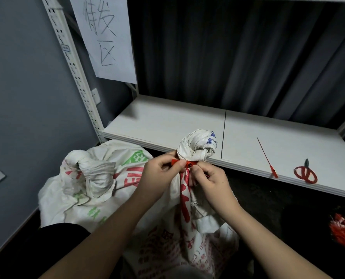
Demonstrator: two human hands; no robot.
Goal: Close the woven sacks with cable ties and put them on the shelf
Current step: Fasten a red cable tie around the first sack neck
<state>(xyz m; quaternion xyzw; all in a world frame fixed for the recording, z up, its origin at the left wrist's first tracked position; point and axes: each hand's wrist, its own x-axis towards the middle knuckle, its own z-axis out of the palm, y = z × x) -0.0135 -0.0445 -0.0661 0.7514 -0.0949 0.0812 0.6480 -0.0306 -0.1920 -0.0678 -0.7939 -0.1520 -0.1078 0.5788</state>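
I see my left hand and right hand pinching a red plastic cable tie around the bunched neck of a white woven sack.

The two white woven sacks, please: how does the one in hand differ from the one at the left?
The red-printed white woven sack has a red cable tie at its neck, pinched by both hands; the green-printed white woven sack shows no tie and lies untouched. Both necks are bunched, neither is shelved.

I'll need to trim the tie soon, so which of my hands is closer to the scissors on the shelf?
Right. Your right hand pinches the red cable tie at the sack neck, with the scissors further right. Your left hand is on the tie's far side.
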